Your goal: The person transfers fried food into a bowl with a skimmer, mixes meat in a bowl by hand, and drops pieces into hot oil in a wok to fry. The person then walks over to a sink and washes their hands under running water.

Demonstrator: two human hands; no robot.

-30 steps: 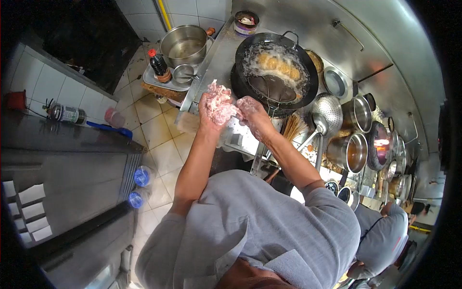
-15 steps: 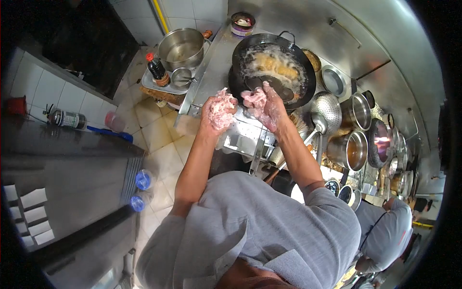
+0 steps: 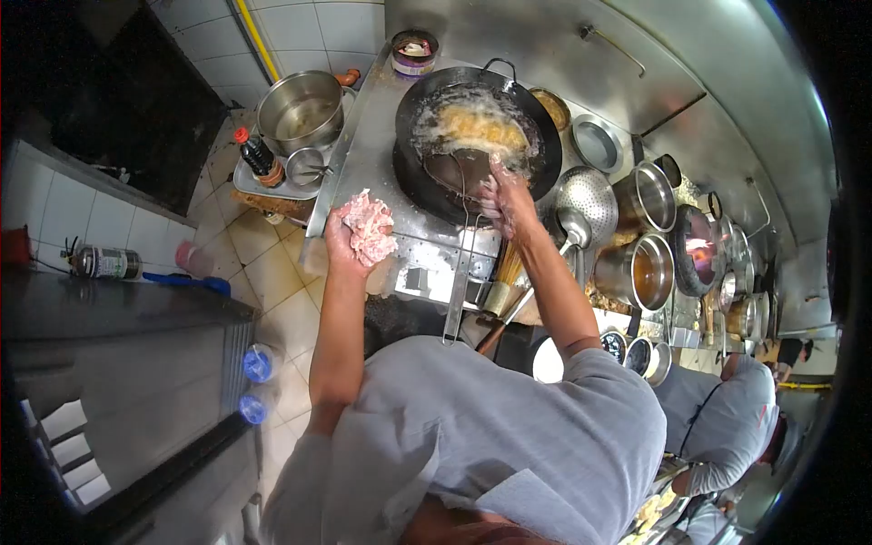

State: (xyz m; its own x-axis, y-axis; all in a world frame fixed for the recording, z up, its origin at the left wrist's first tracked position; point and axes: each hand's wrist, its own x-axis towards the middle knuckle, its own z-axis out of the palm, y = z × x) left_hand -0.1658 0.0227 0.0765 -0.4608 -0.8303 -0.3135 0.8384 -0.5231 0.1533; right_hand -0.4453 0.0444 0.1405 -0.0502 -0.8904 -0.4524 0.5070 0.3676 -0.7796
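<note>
A lump of raw, pale pink minced meat (image 3: pixel 369 229) rests in my left hand (image 3: pixel 340 243), whose fingers cup it from below and the side. My right hand (image 3: pixel 510 202) is over the near right rim of a black wok (image 3: pixel 411 173). Its thumb points up toward the bubbling oil, and its loosely bent fingers carry pale residue; no lump shows in them. Golden food (image 3: pixel 481 127) fries in the foaming oil. A round mesh strainer (image 3: pixel 457 173) lies in the wok's near side, its long handle running toward my body beside my right fingers.
A perforated ladle (image 3: pixel 586 202) and metal pots (image 3: pixel 647 272) stand to the right. Left of the stove are a big pot (image 3: pixel 302 109) and a dark sauce bottle (image 3: pixel 258 156) on a tray. A co-worker (image 3: pixel 718 409) stands at the lower right.
My hands have moved apart. The left has shifted left and down with its meat; the right has reached the wok's rim, and the pink lump it carried no longer shows.
</note>
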